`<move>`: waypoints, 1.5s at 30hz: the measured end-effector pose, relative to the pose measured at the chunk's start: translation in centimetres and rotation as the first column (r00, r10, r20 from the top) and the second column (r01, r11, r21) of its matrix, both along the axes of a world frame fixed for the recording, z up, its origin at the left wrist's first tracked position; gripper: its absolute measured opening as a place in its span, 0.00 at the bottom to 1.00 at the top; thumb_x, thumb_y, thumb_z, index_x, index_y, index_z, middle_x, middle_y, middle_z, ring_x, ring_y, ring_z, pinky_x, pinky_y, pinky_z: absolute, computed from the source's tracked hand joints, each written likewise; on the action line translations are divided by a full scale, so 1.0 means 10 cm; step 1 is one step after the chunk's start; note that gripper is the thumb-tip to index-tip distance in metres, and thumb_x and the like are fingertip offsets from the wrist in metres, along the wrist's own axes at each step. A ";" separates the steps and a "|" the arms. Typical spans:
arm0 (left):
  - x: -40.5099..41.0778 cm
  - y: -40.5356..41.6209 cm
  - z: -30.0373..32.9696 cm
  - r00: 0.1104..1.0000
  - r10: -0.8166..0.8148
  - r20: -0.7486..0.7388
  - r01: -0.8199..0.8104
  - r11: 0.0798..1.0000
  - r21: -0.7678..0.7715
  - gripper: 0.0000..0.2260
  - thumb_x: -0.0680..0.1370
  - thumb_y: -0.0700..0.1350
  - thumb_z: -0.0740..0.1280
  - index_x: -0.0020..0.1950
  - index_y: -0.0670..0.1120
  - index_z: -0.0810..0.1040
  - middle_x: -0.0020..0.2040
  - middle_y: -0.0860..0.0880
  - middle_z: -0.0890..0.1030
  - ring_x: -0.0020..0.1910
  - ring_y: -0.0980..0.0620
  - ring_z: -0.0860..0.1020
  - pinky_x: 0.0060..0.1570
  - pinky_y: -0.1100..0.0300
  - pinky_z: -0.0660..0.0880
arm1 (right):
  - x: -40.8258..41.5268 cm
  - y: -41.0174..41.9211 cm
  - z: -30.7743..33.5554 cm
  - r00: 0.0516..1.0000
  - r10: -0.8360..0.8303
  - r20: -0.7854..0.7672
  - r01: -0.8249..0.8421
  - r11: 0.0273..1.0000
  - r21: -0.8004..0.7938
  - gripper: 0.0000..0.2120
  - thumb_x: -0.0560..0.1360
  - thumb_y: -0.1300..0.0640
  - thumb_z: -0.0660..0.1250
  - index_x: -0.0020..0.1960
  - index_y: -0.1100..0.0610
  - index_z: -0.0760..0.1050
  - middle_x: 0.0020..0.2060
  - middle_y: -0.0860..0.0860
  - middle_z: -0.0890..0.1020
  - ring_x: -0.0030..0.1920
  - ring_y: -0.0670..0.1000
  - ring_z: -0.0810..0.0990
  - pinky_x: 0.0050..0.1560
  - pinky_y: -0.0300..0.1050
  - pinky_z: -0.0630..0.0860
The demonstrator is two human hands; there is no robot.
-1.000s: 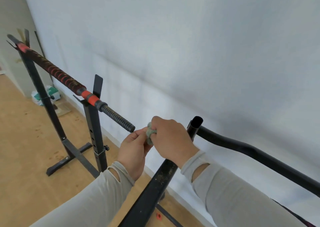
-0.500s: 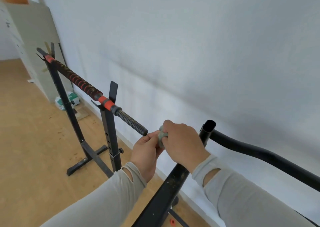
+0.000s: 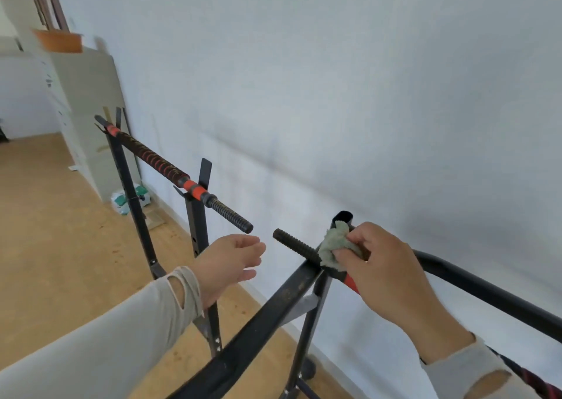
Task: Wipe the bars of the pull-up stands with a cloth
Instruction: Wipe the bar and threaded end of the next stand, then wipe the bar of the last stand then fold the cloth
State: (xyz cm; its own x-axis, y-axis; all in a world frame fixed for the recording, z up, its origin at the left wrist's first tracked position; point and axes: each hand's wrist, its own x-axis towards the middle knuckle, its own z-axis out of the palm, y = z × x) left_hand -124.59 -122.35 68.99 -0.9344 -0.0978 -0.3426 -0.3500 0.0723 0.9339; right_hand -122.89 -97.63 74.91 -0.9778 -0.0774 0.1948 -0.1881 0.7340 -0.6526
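two bars [image 3: 158, 163] [image 3: 293, 243], one cloth [image 3: 334, 248], two hands [image 3: 228, 265] [image 3: 383, 271]

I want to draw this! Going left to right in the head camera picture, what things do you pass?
Orange bowl → far bar → left hand → near bar's threaded end → green cloth → right hand.

The hands are no longer bunched together on the cloth [image 3: 336, 248] — the left hand [image 3: 226, 266] is now hanging apart with loosely spread fingers, holding nothing. The right hand [image 3: 384, 272] alone is pinching the cloth and pressing it onto the near bar [image 3: 293, 245], whose threaded end is now showing — earlier the hands were covering it.
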 end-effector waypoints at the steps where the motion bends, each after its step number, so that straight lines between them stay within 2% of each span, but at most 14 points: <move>1: 0.17 -0.07 0.09 0.999 0.010 -0.037 -0.013 0.997 -0.077 0.13 0.80 0.50 0.69 0.64 0.50 0.76 0.57 0.52 0.81 0.57 0.54 0.81 0.55 0.57 0.81 | 0.06 -0.01 0.02 0.999 0.012 0.042 -0.006 0.991 -0.136 0.06 0.78 0.49 0.71 0.44 0.48 0.76 0.37 0.48 0.83 0.36 0.50 0.80 0.38 0.47 0.79; 4: 0.70 -0.20 0.38 0.984 0.080 -0.162 -0.110 0.977 -0.185 0.11 0.79 0.51 0.69 0.61 0.53 0.77 0.54 0.52 0.83 0.53 0.54 0.84 0.55 0.55 0.81 | 0.19 -0.24 0.03 0.971 0.166 0.174 -0.066 0.878 -0.473 0.05 0.78 0.50 0.73 0.46 0.50 0.81 0.40 0.50 0.86 0.42 0.53 0.86 0.50 0.57 0.85; 7: 1.19 -0.26 0.63 0.957 0.124 -0.261 -0.182 0.961 -0.210 0.16 0.77 0.60 0.68 0.61 0.55 0.79 0.52 0.55 0.85 0.52 0.57 0.84 0.57 0.52 0.81 | 0.38 -0.67 0.09 0.889 0.393 0.236 -0.122 0.699 -0.704 0.06 0.79 0.54 0.73 0.48 0.56 0.82 0.41 0.53 0.87 0.46 0.55 0.88 0.52 0.57 0.85; 10: 1.57 -0.30 0.78 0.970 0.182 -0.160 -0.180 0.983 0.026 0.27 0.72 0.69 0.65 0.61 0.51 0.82 0.55 0.50 0.86 0.56 0.51 0.83 0.61 0.47 0.79 | 0.71 -1.14 0.23 0.776 0.580 0.248 -0.163 0.565 -0.809 0.07 0.81 0.58 0.70 0.47 0.60 0.83 0.44 0.56 0.88 0.47 0.55 0.89 0.49 0.51 0.85; 12: 1.80 -0.35 0.83 0.957 0.259 -0.134 -0.227 0.950 0.214 0.22 0.77 0.60 0.65 0.62 0.46 0.82 0.56 0.44 0.85 0.54 0.46 0.83 0.63 0.44 0.77 | 0.91 -1.40 0.28 0.718 0.651 0.248 -0.159 0.500 -0.851 0.10 0.81 0.59 0.69 0.43 0.57 0.85 0.46 0.58 0.88 0.50 0.57 0.88 0.50 0.53 0.85; 16: 2.18 -0.60 0.85 0.776 0.571 -0.268 -0.460 0.803 0.380 0.13 0.79 0.45 0.68 0.62 0.42 0.80 0.56 0.43 0.85 0.55 0.45 0.84 0.59 0.48 0.78 | 1.20 -1.76 0.30 0.710 0.654 0.262 -0.170 0.521 -0.836 0.12 0.84 0.54 0.64 0.49 0.52 0.87 0.46 0.53 0.89 0.51 0.54 0.88 0.56 0.54 0.84; 21: 2.60 -0.98 0.85 0.677 0.618 -0.401 -0.532 0.787 0.314 0.11 0.79 0.44 0.69 0.59 0.42 0.82 0.52 0.42 0.86 0.50 0.43 0.86 0.45 0.52 0.82 | 1.57 -2.13 0.28 0.604 0.748 0.274 -0.106 0.416 -0.903 0.24 0.82 0.36 0.59 0.58 0.55 0.83 0.48 0.56 0.88 0.47 0.55 0.88 0.50 0.53 0.84; 25: 2.94 -1.36 0.76 0.688 0.611 -0.392 -0.520 0.792 0.321 0.16 0.80 0.51 0.66 0.58 0.40 0.82 0.52 0.41 0.86 0.49 0.43 0.85 0.47 0.52 0.81 | 1.85 -2.61 0.14 0.703 0.659 0.267 -0.138 0.495 -0.858 0.10 0.81 0.52 0.70 0.55 0.58 0.82 0.48 0.55 0.88 0.48 0.54 0.88 0.50 0.52 0.85; 29: 3.27 -1.96 0.57 0.675 0.665 -0.319 -0.528 0.738 0.421 0.12 0.80 0.48 0.66 0.53 0.39 0.79 0.48 0.43 0.85 0.41 0.51 0.83 0.35 0.61 0.79 | 2.12 -3.18 0.04 0.728 0.642 0.241 0.026 0.325 -0.945 0.08 0.83 0.58 0.66 0.55 0.61 0.83 0.50 0.59 0.88 0.53 0.58 0.86 0.55 0.56 0.83; 33: 3.55 -2.63 0.42 0.678 0.686 -0.264 -0.496 0.692 0.525 0.09 0.79 0.47 0.67 0.49 0.41 0.79 0.45 0.43 0.83 0.38 0.52 0.81 0.34 0.61 0.79 | 2.45 -3.80 -0.08 0.737 0.643 0.207 0.014 0.291 -0.957 0.07 0.83 0.59 0.66 0.52 0.60 0.82 0.45 0.55 0.88 0.44 0.52 0.87 0.40 0.45 0.83; 35: 3.73 -2.94 0.38 0.714 0.669 -0.205 -0.467 0.674 0.573 0.13 0.80 0.51 0.66 0.52 0.41 0.81 0.45 0.44 0.83 0.38 0.51 0.81 0.35 0.59 0.79 | 2.58 -4.09 -0.12 0.732 0.641 0.231 0.046 0.291 -0.956 0.06 0.82 0.60 0.66 0.52 0.59 0.81 0.42 0.54 0.87 0.40 0.50 0.86 0.39 0.45 0.83; 39: 4.10 -3.33 0.20 0.828 0.544 -0.136 -0.346 0.686 0.640 0.15 0.78 0.56 0.68 0.50 0.46 0.86 0.47 0.45 0.83 0.47 0.47 0.80 0.54 0.48 0.75 | 2.79 -4.58 -0.13 0.693 0.669 0.269 0.123 0.258 -0.958 0.05 0.82 0.61 0.66 0.56 0.59 0.79 0.41 0.55 0.87 0.39 0.50 0.86 0.40 0.45 0.84; 42: 4.21 -3.52 0.11 0.784 0.592 -0.186 -0.346 0.666 0.661 0.21 0.76 0.44 0.71 0.67 0.39 0.76 0.56 0.42 0.84 0.50 0.47 0.82 0.61 0.47 0.76 | 2.96 -4.85 -0.23 0.693 0.659 0.292 0.071 0.341 -0.937 0.06 0.83 0.61 0.64 0.57 0.59 0.79 0.44 0.55 0.87 0.43 0.52 0.87 0.43 0.46 0.84; 45: 4.25 -3.73 0.12 0.717 0.658 -0.230 -0.379 0.644 0.664 0.21 0.75 0.36 0.69 0.67 0.39 0.72 0.59 0.39 0.83 0.54 0.44 0.83 0.60 0.47 0.79 | 3.05 -4.95 -0.36 0.686 0.669 0.287 -0.060 0.445 -0.893 0.11 0.84 0.55 0.64 0.60 0.58 0.81 0.51 0.55 0.88 0.50 0.54 0.87 0.50 0.50 0.83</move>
